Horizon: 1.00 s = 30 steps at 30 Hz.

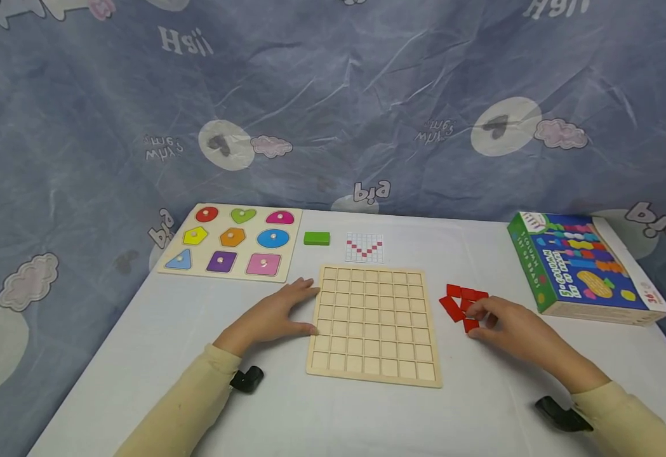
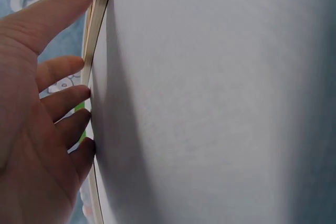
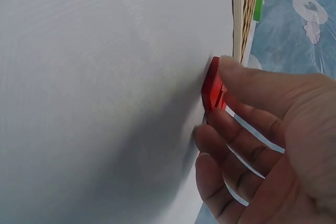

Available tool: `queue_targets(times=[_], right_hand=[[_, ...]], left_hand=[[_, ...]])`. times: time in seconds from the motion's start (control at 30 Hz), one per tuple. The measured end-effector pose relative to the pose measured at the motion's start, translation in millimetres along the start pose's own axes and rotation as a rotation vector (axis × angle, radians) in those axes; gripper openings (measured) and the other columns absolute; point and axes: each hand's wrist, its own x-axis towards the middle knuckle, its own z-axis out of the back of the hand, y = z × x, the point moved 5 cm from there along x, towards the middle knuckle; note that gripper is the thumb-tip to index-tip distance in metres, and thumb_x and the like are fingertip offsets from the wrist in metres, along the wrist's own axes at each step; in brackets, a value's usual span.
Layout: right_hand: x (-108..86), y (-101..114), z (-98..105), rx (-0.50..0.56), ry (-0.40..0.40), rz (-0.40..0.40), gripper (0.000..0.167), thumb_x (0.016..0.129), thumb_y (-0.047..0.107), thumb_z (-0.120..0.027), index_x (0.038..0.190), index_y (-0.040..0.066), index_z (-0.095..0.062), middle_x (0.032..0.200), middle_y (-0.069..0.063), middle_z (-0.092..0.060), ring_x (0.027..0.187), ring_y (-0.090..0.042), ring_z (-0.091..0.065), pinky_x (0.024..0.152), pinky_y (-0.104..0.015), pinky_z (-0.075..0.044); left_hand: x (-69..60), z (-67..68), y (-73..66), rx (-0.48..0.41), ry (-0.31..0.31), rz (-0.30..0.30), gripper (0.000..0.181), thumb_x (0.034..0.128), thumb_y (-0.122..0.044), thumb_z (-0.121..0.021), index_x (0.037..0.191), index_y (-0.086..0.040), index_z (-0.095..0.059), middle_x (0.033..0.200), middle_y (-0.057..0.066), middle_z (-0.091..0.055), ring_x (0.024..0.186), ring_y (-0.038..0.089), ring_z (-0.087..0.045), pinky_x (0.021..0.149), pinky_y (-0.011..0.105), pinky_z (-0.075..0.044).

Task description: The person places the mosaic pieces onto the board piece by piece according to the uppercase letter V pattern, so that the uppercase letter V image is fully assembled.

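Note:
A square wooden grid board (image 1: pixel 375 379) with rows of shallow square cells lies flat on the table. My left hand (image 1: pixel 272 314) rests beside its left edge, fingers spread and the thumb and fingertips at the rim; the left wrist view shows the thumb (image 2: pixel 58 11) against the wooden side. To the board's right lies a small cluster of red square tiles (image 1: pixel 452 309). Over the cluster's near right side, my right hand (image 1: pixel 518 330) has its fingers bent. In the right wrist view, one red tile (image 3: pixel 211 85) sits between the thumb and fingers; the fingers partly hide the others.
A shape puzzle board (image 1: pixel 226 254) with knobbed pieces lies at the back left. Behind the grid are a green block (image 1: pixel 317 238) and a pattern card (image 1: pixel 365 256) with a red V of squares. A bead-game box (image 1: pixel 586 266) stands at the right.

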Motion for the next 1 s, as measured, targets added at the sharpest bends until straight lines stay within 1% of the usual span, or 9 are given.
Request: queue_targets(times=[0.2, 0.33, 0.57, 0.87, 1.0], right_hand=[[1.2, -0.9, -1.5, -0.016, -0.006, 0.018, 0.024, 0.084, 0.017, -0.083, 0.104, 0.013, -0.07, 0.093, 0.006, -0.065, 0.085, -0.016, -0.058, 0.071, -0.031, -0.054], [1.6, -0.9, -1.4, -0.031, -0.022, 0.039, 0.024, 0.082, 0.015, -0.085, 0.1, 0.014, -0.07, 0.09, 0.006, -0.063, 0.082, -0.015, -0.058, 0.069, -0.03, -0.054], [3.1, -1.2, -2.4, -0.049, -0.026, 0.041, 0.025, 0.081, 0.015, -0.086, 0.101, 0.015, -0.071, 0.091, 0.006, -0.062, 0.085, -0.016, -0.056, 0.069, -0.029, -0.053], [1.7, -0.4, -3.1, -0.04, -0.021, 0.079, 0.026, 0.082, 0.014, -0.086, 0.102, 0.02, -0.071, 0.095, 0.006, -0.058, 0.087, -0.015, -0.055, 0.07, -0.028, -0.053], [2.0, -1.2, -4.0, -0.035, -0.014, 0.081, 0.027, 0.082, 0.014, -0.085, 0.103, 0.022, -0.069, 0.095, 0.005, -0.058, 0.088, -0.015, -0.055, 0.071, -0.028, -0.054]], left_hand=[[1.2, -2.2, 1.2, 0.016, 0.022, 0.003, 0.095, 0.0796, -0.056, -0.082, 0.158, -0.022, -0.04, 0.168, -0.001, -0.026, 0.156, 0.025, -0.018, 0.123, 0.048, -0.024], [1.3, -3.3, 2.2, 0.025, 0.041, 0.006, 0.1, 0.0786, -0.056, -0.082, 0.16, -0.022, -0.036, 0.169, -0.001, -0.022, 0.156, 0.027, -0.015, 0.124, 0.048, -0.022], [3.2, -5.3, 1.1, 0.049, 0.073, 0.001, 0.103, 0.0789, -0.055, -0.082, 0.161, -0.021, -0.031, 0.169, 0.001, -0.018, 0.157, 0.023, -0.01, 0.126, 0.042, -0.014], [4.1, -5.8, -0.6, 0.075, 0.086, 0.011, 0.102, 0.0798, -0.054, -0.082, 0.161, -0.021, -0.031, 0.169, 0.002, -0.018, 0.157, 0.023, -0.01, 0.126, 0.041, -0.012], [3.3, -4.6, -3.0, 0.065, 0.089, -0.012, 0.101, 0.0805, -0.053, -0.082, 0.161, -0.019, -0.031, 0.169, 0.006, -0.019, 0.157, 0.026, -0.01, 0.127, 0.042, -0.011]])
